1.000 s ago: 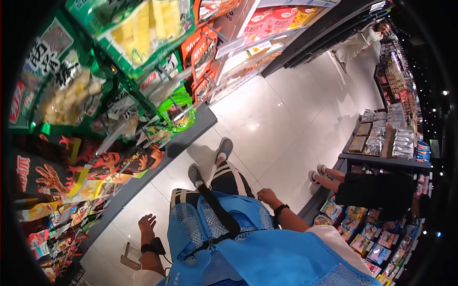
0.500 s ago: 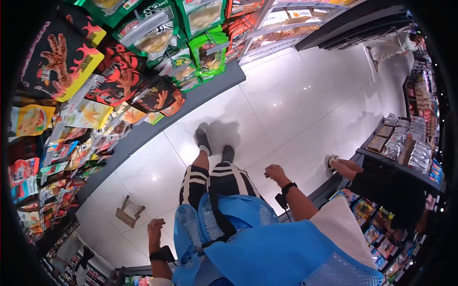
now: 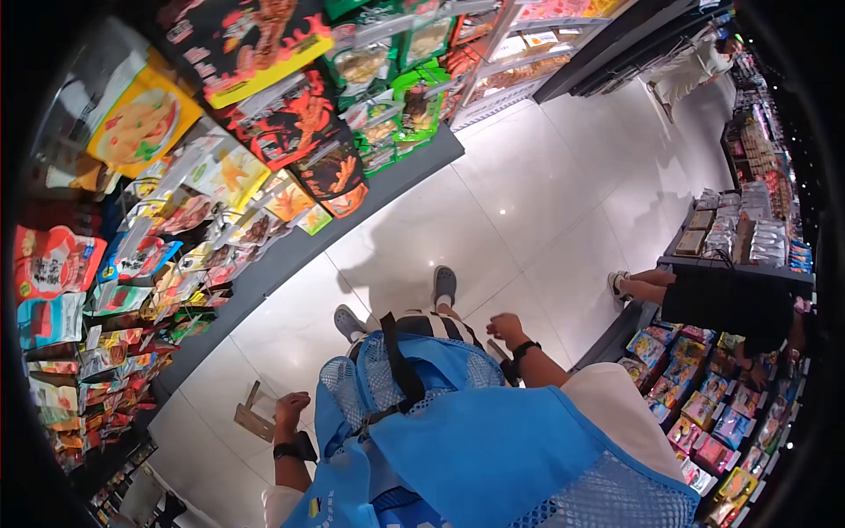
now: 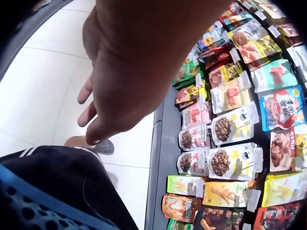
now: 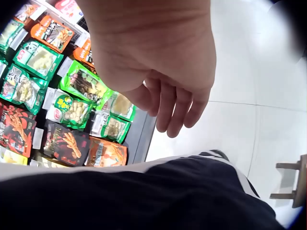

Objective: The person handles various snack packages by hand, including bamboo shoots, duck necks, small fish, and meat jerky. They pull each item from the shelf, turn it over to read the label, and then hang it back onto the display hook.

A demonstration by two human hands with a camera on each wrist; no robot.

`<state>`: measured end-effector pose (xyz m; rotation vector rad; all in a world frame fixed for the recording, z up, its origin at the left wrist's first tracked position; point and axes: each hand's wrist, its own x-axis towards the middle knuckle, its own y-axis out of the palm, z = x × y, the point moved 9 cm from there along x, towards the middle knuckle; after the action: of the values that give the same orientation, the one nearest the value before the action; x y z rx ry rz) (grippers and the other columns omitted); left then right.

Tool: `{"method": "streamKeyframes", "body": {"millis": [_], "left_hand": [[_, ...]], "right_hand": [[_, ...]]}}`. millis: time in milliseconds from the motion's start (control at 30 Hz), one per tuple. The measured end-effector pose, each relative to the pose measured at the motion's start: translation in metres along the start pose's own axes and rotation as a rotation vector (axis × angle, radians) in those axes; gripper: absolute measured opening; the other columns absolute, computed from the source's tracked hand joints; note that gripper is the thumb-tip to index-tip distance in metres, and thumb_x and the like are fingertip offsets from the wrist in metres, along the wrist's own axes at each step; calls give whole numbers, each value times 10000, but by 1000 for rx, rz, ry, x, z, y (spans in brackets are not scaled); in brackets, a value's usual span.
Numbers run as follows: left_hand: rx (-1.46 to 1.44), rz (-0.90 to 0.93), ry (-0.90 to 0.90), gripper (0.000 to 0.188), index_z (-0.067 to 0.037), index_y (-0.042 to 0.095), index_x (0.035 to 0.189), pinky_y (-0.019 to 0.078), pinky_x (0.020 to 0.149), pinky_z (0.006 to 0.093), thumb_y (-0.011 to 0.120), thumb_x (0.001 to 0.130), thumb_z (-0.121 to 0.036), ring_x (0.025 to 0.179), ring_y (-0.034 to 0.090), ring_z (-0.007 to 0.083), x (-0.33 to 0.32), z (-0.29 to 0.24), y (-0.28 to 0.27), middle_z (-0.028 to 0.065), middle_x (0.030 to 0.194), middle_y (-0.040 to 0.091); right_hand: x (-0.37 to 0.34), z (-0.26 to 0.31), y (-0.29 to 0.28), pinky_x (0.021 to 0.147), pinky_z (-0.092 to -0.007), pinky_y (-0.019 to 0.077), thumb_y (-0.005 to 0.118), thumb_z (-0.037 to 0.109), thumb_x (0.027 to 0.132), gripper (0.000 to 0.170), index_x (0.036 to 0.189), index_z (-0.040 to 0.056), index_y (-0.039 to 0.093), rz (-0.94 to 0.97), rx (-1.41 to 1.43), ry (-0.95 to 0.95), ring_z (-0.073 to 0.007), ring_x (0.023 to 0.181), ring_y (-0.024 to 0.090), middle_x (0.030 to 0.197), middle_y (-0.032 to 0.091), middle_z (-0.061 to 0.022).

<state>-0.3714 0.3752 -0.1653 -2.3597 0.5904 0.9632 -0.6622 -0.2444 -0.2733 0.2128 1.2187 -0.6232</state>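
Two hands hung empty in the head view, your left hand [image 3: 290, 410] and right hand [image 3: 506, 327] both loose and well apart from the snack packets [image 3: 145, 128] on the rack [image 3: 400, 183] to your left. You seemed to be walking alongside; taking a packet would have called for lifting a hand. Half a second earlier your left shoe [image 3: 349, 321] led; now your right shoe [image 3: 444, 286] did. Left wrist view: that hand held nothing, beside white packets [image 4: 233, 161]. Right wrist view: fingers loosely bent around nothing, green packets [image 5: 38, 58] beyond, a stool [image 5: 300, 182] at the edge.
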Motion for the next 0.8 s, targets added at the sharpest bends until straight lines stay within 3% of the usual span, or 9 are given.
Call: {"method": "streamKeyframes", "body": {"millis": [100,167,233,333,367,433,567,733,800], "left_hand": [[53,-21,-120,189,15,735,914,534,679,270,735,786,-124,771,670,140,23,23,-69,92,901,735],[-120,-58,-221,171,-17,722,941,510,613,255,641,866,-148,736,671,123,39,24,-104,66,857,725],[-50,-130,-62,193,-19,728,931,497,615,254,608,889,-165,742,685,137,78,17,-137,62,823,721],[-3,-211,178,233,22,706,1007,506,618,262,601,926,-169,709,668,146,122,-59,-160,76,813,702],[-70,-234,282,229,31,697,1028,511,610,263,593,937,-152,698,659,144,131,-100,-163,77,802,695],[-142,-264,450,218,51,670,1073,523,581,269,577,950,-104,654,641,142,170,-142,-173,73,758,673],[134,-315,457,244,28,640,1154,510,532,278,582,952,-96,584,609,112,206,-254,-179,77,703,633],[475,-413,709,206,-1,597,1115,508,636,447,542,930,-71,708,670,365,259,-320,-186,236,761,653],[489,-451,734,189,3,594,1084,508,628,434,546,924,-85,672,663,357,274,-327,-191,233,761,650]], "right_hand": [[-49,-41,54,687,-365,541,562,129,901,212,1058,18,651,-97,-39,229,-256,853,693,990,702,-155],[-61,-42,97,700,-382,541,576,141,896,211,1037,16,670,10,-59,105,-270,852,690,999,703,-149],[-91,-36,138,713,-404,528,563,128,870,236,1028,8,692,21,-95,-8,-305,836,681,912,712,-156],[-96,-11,182,795,-412,520,588,177,794,276,952,-18,703,0,-744,-525,-382,889,660,934,686,-234],[-96,-9,191,793,-422,520,598,197,810,282,971,-6,710,5,-711,-586,-372,883,670,926,698,-224],[-106,6,207,767,-407,532,604,198,817,273,965,-2,716,58,-606,-369,-322,856,689,912,714,-187],[-106,52,219,659,-337,536,602,163,807,276,990,-13,710,69,-463,-251,-200,805,694,874,725,-125],[-121,94,205,786,-327,510,581,193,880,332,1147,-3,608,-76,-21,-249,-216,906,684,999,705,-124],[-147,99,209,812,-342,516,548,164,916,286,1142,-4,600,-96,126,-308,-232,928,681,1014,694,-138]]}}
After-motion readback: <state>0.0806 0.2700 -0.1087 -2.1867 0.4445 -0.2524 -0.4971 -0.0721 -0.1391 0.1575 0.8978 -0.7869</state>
